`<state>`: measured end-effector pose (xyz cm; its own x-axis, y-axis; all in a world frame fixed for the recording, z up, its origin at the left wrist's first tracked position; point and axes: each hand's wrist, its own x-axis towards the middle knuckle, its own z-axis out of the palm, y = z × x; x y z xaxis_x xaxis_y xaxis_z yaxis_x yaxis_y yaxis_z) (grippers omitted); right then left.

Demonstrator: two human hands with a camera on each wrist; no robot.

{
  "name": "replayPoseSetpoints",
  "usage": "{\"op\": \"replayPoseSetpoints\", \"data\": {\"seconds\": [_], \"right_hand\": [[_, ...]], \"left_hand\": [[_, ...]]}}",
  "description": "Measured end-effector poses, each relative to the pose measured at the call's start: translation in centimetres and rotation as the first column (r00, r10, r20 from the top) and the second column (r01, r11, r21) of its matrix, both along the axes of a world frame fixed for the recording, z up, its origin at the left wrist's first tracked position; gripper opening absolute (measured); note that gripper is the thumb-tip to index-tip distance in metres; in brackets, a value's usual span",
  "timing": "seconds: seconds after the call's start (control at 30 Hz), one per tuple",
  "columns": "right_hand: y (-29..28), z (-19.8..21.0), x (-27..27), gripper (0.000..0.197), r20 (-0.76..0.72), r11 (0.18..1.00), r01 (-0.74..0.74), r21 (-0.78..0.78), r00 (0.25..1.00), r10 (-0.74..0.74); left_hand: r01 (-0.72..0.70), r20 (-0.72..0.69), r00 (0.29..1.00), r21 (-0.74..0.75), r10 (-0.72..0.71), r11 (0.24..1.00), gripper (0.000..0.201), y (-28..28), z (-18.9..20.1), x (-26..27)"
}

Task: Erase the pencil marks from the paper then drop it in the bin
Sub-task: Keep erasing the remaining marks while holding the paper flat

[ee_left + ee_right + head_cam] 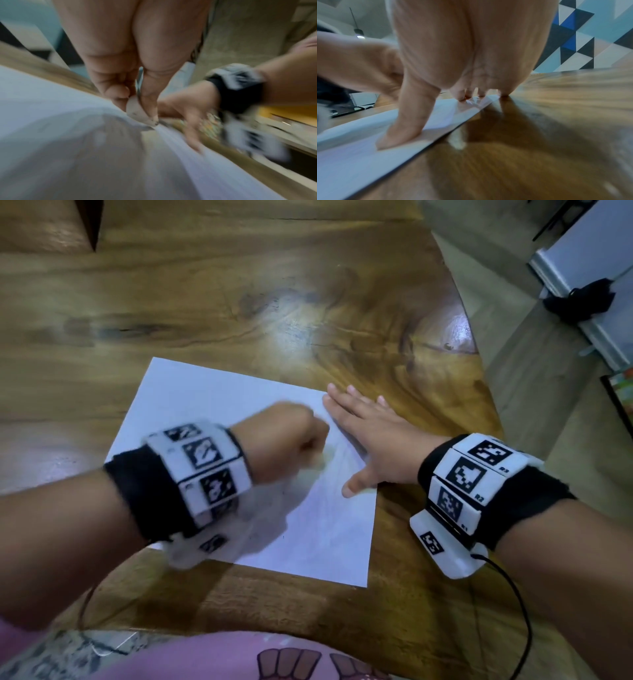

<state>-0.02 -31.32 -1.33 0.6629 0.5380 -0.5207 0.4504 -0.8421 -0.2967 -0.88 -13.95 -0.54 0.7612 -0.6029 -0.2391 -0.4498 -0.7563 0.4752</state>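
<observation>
A white sheet of paper point(219, 419) lies flat on the wooden table point(239, 302). My left hand point(294, 440) is curled over the middle of the sheet and blurred with motion. In the left wrist view it pinches a small white eraser point(137, 112) whose tip touches the paper point(51, 108). Faint grey pencil marks point(329, 474) show near the eraser. My right hand point(370, 433) lies flat with straight fingers on the paper's right edge, thumb point(406, 121) pressed on the sheet point(351, 155), outer fingers on the wood. No bin is in view.
The table's right edge curves away to a tiled floor point(534, 378). A grey cabinet with a black object point(582, 299) stands at the far right. A black cable point(513, 604) runs from my right wristband. Bare wood surrounds the sheet.
</observation>
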Motion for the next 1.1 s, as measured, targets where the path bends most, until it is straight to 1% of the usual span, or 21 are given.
{"op": "replayPoseSetpoints", "data": {"seconds": [0.07,0.1,0.13,0.17,0.23,0.27,0.33,0.4,0.47,0.5,0.53,0.6,0.67,0.73,0.8,0.83,0.9,0.97,1.0,1.03,1.1], "right_hand": [[0.0,0.0,0.0,0.126,0.007,1.000,-0.001,-0.003,1.000,0.001],[0.0,0.1,0.0,0.127,0.007,1.000,-0.003,-0.005,1.000,0.003],[0.0,0.0,0.0,0.127,0.004,1.000,-0.002,-0.004,1.000,0.002],[0.0,0.0,0.1,0.127,0.003,1.000,0.001,0.000,1.000,-0.001],[0.0,-0.1,0.1,0.127,0.000,1.000,0.001,-0.001,1.000,-0.001],[0.0,-0.1,0.1,0.128,0.001,1.000,0.000,-0.005,1.000,0.000],[0.0,-0.1,0.0,0.128,-0.001,1.000,-0.002,-0.012,1.000,0.002],[0.0,0.0,0.0,0.128,0.001,1.000,-0.003,-0.009,1.000,0.003],[0.0,0.1,-0.1,0.127,0.001,1.000,-0.003,-0.006,1.000,0.003],[0.0,0.2,-0.1,0.126,0.001,1.000,-0.001,-0.008,1.000,0.001],[0.0,0.3,-0.1,0.126,-0.002,1.000,-0.001,-0.011,1.000,0.001],[0.1,0.3,0.0,0.126,-0.008,1.000,-0.001,-0.017,1.000,0.001],[0.1,0.1,0.1,0.127,-0.009,1.000,-0.004,-0.027,1.000,0.004],[0.1,0.0,0.1,0.127,-0.009,1.000,-0.006,-0.029,1.000,0.005],[0.1,-0.1,0.1,0.128,-0.005,1.000,-0.006,-0.029,1.000,0.005],[0.1,0.0,0.1,0.128,-0.003,1.000,-0.006,-0.029,1.000,0.006],[0.1,0.1,0.0,0.127,-0.001,1.000,-0.002,-0.022,1.000,0.002],[0.1,0.2,-0.1,0.126,-0.005,1.000,0.004,-0.013,1.000,-0.004],[0.1,0.2,0.0,0.126,-0.007,1.000,0.004,-0.011,1.000,-0.004],[0.1,0.2,0.0,0.126,-0.006,1.000,0.001,-0.012,1.000,-0.001],[0.1,0.0,0.0,0.126,0.001,1.000,0.000,-0.018,1.000,0.000]], "left_hand": [[-0.149,0.051,0.988,0.005,0.149,0.989,0.008,-1.2,0.2,2.0],[-0.179,0.051,0.983,0.015,0.178,0.984,0.006,-1.6,0.1,2.3],[-0.164,0.050,0.985,0.009,0.164,0.986,0.001,-1.6,0.0,1.9],[-0.122,0.041,0.992,-0.017,0.123,0.992,0.005,-1.3,-0.1,1.0],[0.039,-0.026,0.999,-0.072,-0.041,0.997,0.011,0.0,-0.5,-1.6],[0.112,-0.076,0.990,-0.068,-0.117,0.991,0.012,0.6,-0.4,-2.8],[0.175,-0.150,0.973,-0.032,-0.178,0.984,0.009,1.4,-0.4,-3.6],[0.117,-0.081,0.990,-0.010,-0.118,0.993,0.007,1.1,-0.1,-1.9],[-0.072,0.033,0.997,-0.005,0.072,0.997,0.007,0.5,0.1,0.6],[-0.147,0.061,0.987,-0.007,0.147,0.989,0.009,0.2,0.1,1.6],[-0.182,0.064,0.981,-0.013,0.182,0.983,0.010,0.2,-0.1,2.0],[-0.152,0.025,0.988,-0.039,0.154,0.988,0.007,0.7,-0.6,0.5],[-0.045,-0.034,0.999,-0.067,0.043,0.997,0.008,2.1,-0.9,-2.9],[0.033,-0.137,0.990,-0.065,-0.042,0.997,0.012,3.4,-0.6,-5.6],[0.056,-0.150,0.986,-0.090,-0.069,0.994,0.012,3.7,-0.4,-5.7],[0.038,-0.117,0.992,-0.098,-0.049,0.994,0.010,3.3,-0.3,-4.9],[-0.075,-0.004,0.997,-0.092,0.075,0.993,0.006,2.1,-0.1,-2.1],[-0.189,0.008,0.982,-0.074,0.190,0.979,0.010,1.6,-0.3,-0.2],[-0.189,0.002,0.982,-0.086,0.190,0.978,0.013,1.7,-0.5,-0.5],[-0.148,-0.010,0.989,-0.103,0.148,0.984,0.017,1.9,-0.5,-1.5],[-0.067,-0.110,0.992,-0.116,0.054,0.991,0.015,2.5,-0.5,-4.4]]}}
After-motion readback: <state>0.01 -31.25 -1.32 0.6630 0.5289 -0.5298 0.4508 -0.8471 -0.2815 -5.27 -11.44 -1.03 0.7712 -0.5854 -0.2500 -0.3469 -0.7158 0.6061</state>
